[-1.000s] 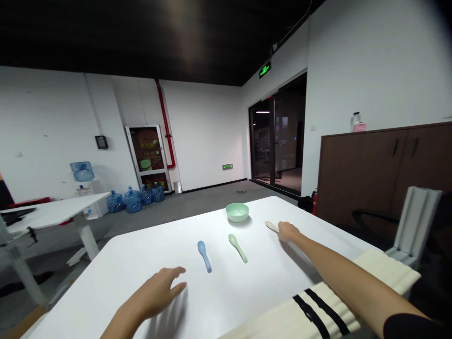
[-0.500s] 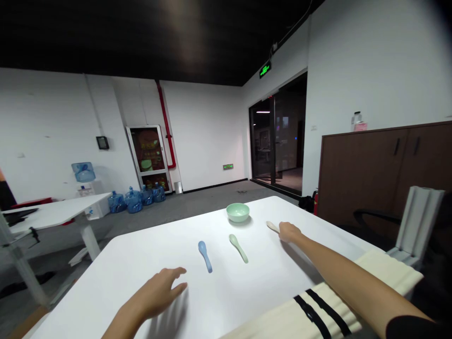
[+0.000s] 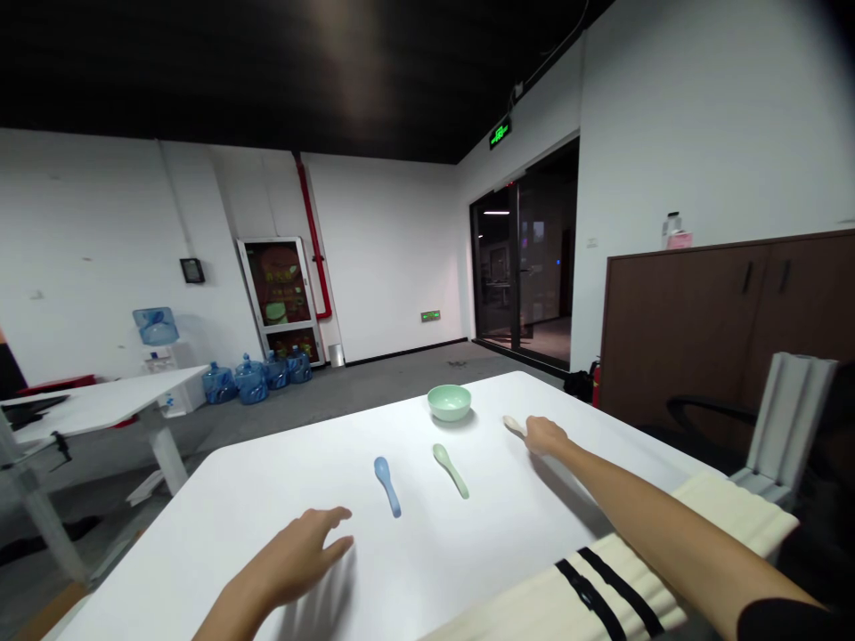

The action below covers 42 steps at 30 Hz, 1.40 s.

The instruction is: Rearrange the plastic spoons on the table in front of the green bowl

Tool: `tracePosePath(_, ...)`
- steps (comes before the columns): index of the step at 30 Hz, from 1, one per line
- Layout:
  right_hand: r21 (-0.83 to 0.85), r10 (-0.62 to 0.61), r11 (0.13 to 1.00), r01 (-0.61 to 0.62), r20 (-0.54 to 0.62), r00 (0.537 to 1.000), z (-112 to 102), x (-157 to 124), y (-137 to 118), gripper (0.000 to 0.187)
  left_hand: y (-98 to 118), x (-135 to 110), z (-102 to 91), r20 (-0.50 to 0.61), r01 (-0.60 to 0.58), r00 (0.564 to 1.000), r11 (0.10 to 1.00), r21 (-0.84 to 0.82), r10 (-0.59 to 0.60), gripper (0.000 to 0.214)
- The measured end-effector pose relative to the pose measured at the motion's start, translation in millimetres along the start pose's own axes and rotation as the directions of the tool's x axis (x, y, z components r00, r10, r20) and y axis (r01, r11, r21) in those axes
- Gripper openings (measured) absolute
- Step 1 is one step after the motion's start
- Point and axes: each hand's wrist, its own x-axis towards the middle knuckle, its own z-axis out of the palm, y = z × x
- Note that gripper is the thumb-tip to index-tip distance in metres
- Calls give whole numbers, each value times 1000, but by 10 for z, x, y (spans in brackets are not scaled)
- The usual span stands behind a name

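My right hand (image 3: 548,436) is closed round the handle of a cream spoon (image 3: 513,425), whose bowl end points toward the far left. The rest of that handle is hidden by my fingers. Left of it, at the back of the white table (image 3: 280,481), stands a light green bowl (image 3: 450,403). A pale green spoon (image 3: 451,470) lies in front of the bowl. Farther left is a blue spoon (image 3: 387,486), also flat on the table. My left hand (image 3: 304,552) hovers near the blue spoon, thumb and fingers apart, holding nothing.
A cream cloth-like slab with black straps (image 3: 594,583) lies along the near right table edge. An upright metal profile (image 3: 792,418) rises at the right, before a brown cabinet (image 3: 674,329). At left stands another white table (image 3: 126,396), with blue water bottles (image 3: 250,381) behind.
Almost nothing differs. The cream spoon and my right hand have shifted very slightly; the view has moved a little. My left hand stays in place.
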Motion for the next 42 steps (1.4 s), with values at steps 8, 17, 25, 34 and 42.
tracePosePath(8, 68, -65, 995, 78, -181, 981, -320, 29, -441, 20, -1, 29, 17, 1, -5, 1000, 1000, -3, 5, 57)
tracePosePath(17, 152, -109, 977, 148, -240, 965, -333, 322, -1163, 23, 0, 8, 15, 22, 17, 1000, 1000, 16, -18, 55)
tracePosePath(25, 172, -107, 975, 143, -202, 973, -104, 590, -1476, 33, 7, 59, 24, 27, 15, 1000, 1000, 6, -15, 53)
tracePosePath(34, 148, -102, 982, 121, -129, 986, 19, 667, -1502, 38, -18, 73, 22, 34, 22, 999, 1000, -15, -22, 57)
tracePosePath(42, 187, -121, 970, 154, -175, 977, -145, 432, -1383, 44, -38, 71, 21, 22, 4, 1000, 1000, -9, -4, 56)
